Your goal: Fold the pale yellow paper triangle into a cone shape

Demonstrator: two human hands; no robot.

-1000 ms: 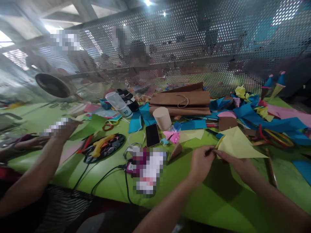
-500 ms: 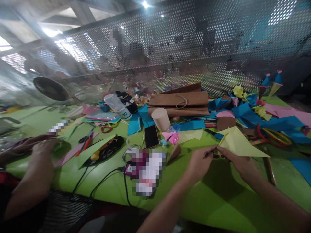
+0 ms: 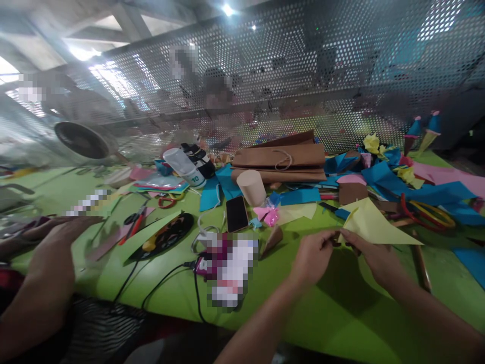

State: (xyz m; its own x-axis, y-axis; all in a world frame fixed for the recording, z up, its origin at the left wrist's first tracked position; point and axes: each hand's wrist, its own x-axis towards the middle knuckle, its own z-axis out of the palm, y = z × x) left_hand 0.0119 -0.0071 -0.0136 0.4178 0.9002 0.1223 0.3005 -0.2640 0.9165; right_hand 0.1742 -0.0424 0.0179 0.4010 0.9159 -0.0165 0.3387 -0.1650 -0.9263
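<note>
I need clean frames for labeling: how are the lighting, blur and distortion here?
Head view: ceiling lights flare through the mesh screen, hazing the top; wide-angle bending shows at the edges; the left hand, right hand and yellow paper are softly blurred and cast a shadow on the green table; pixelated patches hide some areas.

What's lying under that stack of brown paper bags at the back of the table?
Blue paper sheets stick out from beneath the brown paper bags, which rest on the green table. Anything further under the stack is covered.

One phone (image 3: 237, 213), one beige cup (image 3: 251, 187), two paper bags (image 3: 280, 162), one yellow sheet (image 3: 373, 227), two cone crafts (image 3: 422, 130) at the table's far right corner.
</note>
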